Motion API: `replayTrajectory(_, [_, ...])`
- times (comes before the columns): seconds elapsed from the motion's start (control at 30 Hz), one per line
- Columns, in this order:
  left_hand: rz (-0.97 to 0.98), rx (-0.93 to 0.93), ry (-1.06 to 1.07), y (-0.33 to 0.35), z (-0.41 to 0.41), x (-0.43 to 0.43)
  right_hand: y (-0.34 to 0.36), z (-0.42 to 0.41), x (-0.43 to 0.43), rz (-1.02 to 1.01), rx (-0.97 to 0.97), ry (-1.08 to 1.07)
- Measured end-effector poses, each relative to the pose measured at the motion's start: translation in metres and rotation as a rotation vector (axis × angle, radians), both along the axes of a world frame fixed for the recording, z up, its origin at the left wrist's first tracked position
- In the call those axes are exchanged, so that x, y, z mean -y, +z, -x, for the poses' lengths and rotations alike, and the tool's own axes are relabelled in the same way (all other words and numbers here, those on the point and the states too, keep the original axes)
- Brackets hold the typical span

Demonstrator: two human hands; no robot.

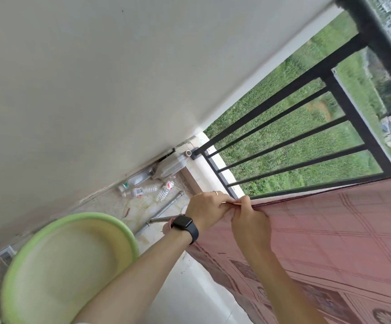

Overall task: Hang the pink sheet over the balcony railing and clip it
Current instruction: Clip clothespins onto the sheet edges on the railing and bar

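At railing [283, 127], hands [227, 206] pinching pink sheet [330, 230]

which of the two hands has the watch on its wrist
The left hand, pinching the pink sheet's edge; a black watch bands its wrist. The right hand's wrist is bare.

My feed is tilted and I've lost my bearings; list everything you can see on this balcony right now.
sheet: one, pink with a darker grid pattern, draped by the railing, its edge pinched in both hands
railing: one, black metal bars, balcony edge, fields beyond
basin: one, green rim and pale inside, near the left arm
bottles: several, clear plastic with red or green labels, lying on the floor by the wall
pipes: two, grey metal, on the floor
watch: one, black, left wrist
left hand: gripping the sheet edge
right hand: gripping the sheet edge beside it
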State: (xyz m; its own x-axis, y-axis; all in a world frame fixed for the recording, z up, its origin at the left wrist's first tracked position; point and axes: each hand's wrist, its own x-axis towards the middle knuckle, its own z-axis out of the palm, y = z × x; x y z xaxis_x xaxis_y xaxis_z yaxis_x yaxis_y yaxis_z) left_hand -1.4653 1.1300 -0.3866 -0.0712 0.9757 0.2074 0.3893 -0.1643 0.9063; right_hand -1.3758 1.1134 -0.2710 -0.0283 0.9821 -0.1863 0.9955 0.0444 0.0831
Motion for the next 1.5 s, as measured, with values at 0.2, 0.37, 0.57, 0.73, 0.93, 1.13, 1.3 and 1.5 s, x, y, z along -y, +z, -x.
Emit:
replayTrajectory(0.2, [0.436,0.439,-0.060,0.001,0.033,0.002,-0.008,-0.015,0.005,0.018,-0.250,-0.104])
replayTrajectory(0.37, [0.545,0.460,-0.122,-0.002,0.058,0.010,-0.005,-0.020,0.004,0.042,-0.358,-0.136])
replayTrajectory(0.57, [0.478,-0.038,-0.346,-0.012,0.035,0.017,0.004,-0.031,0.003,0.124,-0.383,-0.068])
replayTrajectory(0.73, [0.348,-0.298,-0.313,-0.032,0.018,0.011,0.001,-0.034,0.001,0.130,-0.360,-0.062])
replayTrajectory(0.93, [0.335,-0.291,-0.363,-0.066,0.007,-0.007,-0.006,-0.040,-0.002,0.128,-0.355,-0.056])
replayTrajectory(1.13, [0.252,-0.252,-0.236,-0.084,0.003,-0.004,-0.013,-0.035,0.001,0.115,-0.306,-0.081])
replayTrajectory(1.3, [0.208,-0.133,-0.188,-0.087,-0.001,0.002,-0.037,-0.014,0.015,0.210,-0.005,-0.001])
replayTrajectory(1.5, [0.034,-0.358,-0.116,-0.109,-0.001,-0.012,-0.081,0.012,0.006,0.241,0.131,0.023])
